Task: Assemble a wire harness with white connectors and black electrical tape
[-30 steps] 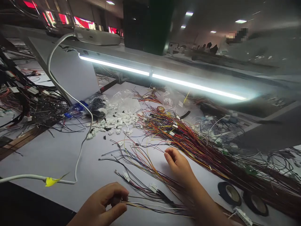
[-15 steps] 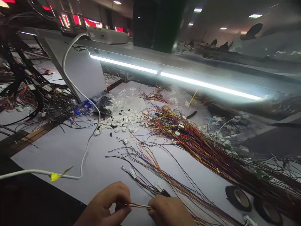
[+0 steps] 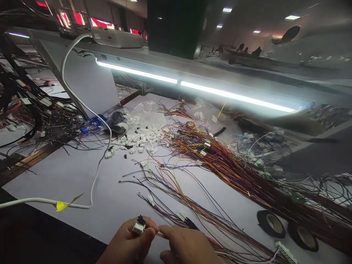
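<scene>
At the near edge of the white table, my left hand (image 3: 130, 240) is closed on a small white connector housing (image 3: 139, 226) with a black piece on its top. Close against it, my right hand (image 3: 187, 244) pinches thin wires (image 3: 162, 234) that run toward the connector. Where the wires meet the housing is hidden by my fingers. Just beyond my hands lies a loose bundle of coloured wires (image 3: 176, 190), some ending in bare terminals. A white connector (image 3: 182, 215) on black-sleeved wires rests right behind my right hand, and another white connector (image 3: 151, 200) lies farther left.
A pile of white connectors (image 3: 141, 139) lies mid-table beside a thick wire bundle (image 3: 220, 157). Rolls of black tape (image 3: 271, 224) sit at the right. A white cable (image 3: 101, 161) crosses the left side. A lit tube lamp (image 3: 236, 97) hangs under the shelf.
My left hand has turned, bringing the white and black connector into sight. My hands have come together, and less of the wires shows between them. The view has shifted slightly.
</scene>
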Action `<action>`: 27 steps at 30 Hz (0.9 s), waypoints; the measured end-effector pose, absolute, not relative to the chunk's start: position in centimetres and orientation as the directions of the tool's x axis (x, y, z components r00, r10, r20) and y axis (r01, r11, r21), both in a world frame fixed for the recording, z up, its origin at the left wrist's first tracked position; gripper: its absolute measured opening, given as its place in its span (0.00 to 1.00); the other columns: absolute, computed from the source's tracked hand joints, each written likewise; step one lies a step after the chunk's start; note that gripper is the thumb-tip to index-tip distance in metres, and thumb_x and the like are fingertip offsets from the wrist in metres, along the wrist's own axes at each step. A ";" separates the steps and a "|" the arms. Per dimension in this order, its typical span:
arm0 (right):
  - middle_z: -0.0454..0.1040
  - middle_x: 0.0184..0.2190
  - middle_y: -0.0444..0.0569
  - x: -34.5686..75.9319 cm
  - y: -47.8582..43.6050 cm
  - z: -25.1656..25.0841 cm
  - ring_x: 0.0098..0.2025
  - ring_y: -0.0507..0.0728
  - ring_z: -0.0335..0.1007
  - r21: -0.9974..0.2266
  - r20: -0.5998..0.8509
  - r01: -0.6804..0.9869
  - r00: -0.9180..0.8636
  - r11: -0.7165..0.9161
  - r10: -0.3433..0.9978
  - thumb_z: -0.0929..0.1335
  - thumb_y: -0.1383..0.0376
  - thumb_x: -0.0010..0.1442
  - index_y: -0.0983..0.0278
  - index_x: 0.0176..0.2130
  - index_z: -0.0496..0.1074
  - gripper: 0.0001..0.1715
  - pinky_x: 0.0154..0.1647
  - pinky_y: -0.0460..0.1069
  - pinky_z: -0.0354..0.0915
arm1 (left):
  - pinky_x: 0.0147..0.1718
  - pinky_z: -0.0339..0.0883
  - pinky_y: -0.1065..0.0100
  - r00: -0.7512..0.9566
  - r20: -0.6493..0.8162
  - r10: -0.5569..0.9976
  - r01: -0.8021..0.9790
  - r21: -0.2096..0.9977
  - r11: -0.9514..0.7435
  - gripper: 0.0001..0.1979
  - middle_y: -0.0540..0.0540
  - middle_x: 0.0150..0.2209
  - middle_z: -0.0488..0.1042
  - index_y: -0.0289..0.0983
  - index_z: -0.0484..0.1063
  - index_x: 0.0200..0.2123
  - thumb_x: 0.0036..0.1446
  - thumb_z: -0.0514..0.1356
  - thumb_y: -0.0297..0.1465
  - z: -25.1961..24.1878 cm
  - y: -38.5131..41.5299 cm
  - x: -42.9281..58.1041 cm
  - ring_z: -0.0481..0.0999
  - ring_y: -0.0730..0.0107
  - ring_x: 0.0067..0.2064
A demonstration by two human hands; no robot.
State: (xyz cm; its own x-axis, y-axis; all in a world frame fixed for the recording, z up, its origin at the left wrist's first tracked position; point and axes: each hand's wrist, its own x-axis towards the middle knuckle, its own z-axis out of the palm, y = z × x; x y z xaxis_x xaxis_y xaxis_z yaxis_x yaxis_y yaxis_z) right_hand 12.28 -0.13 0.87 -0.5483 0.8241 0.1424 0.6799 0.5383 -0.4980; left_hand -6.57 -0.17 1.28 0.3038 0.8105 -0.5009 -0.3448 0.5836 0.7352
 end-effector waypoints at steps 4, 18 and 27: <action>0.72 0.19 0.39 11.2 -0.4 0.8 0.17 0.52 0.64 -0.406 0.282 0.734 -0.466 0.545 0.839 0.65 0.62 0.57 0.57 0.33 0.68 0.02 0.19 0.49 0.42 | 0.21 0.38 0.72 0.245 -0.471 0.847 -0.322 0.785 0.529 0.22 0.58 0.16 0.51 0.35 0.71 0.27 0.43 0.68 0.49 1.0 -0.3 -6.9 0.47 0.81 0.19; 0.72 0.31 0.43 15.4 2.8 3.1 0.34 0.54 0.69 -0.510 -0.010 0.793 -0.394 0.334 0.919 0.68 0.69 0.56 0.58 0.34 0.71 0.04 0.34 0.47 0.59 | 0.24 0.58 0.71 0.300 -0.392 0.870 -0.463 0.738 0.492 0.18 0.47 0.24 0.71 0.34 0.77 0.24 0.43 0.70 0.44 1.5 -0.5 -5.8 0.64 0.76 0.22; 0.69 0.31 0.44 14.3 3.6 2.6 0.34 0.53 0.66 -0.562 0.012 0.749 -0.416 0.351 0.909 0.66 0.71 0.57 0.61 0.28 0.70 0.07 0.33 0.46 0.59 | 0.25 0.59 0.70 0.261 -0.493 0.830 -0.460 0.692 0.556 0.18 0.47 0.25 0.73 0.33 0.75 0.24 0.41 0.72 0.42 1.1 -1.0 -6.0 0.67 0.76 0.23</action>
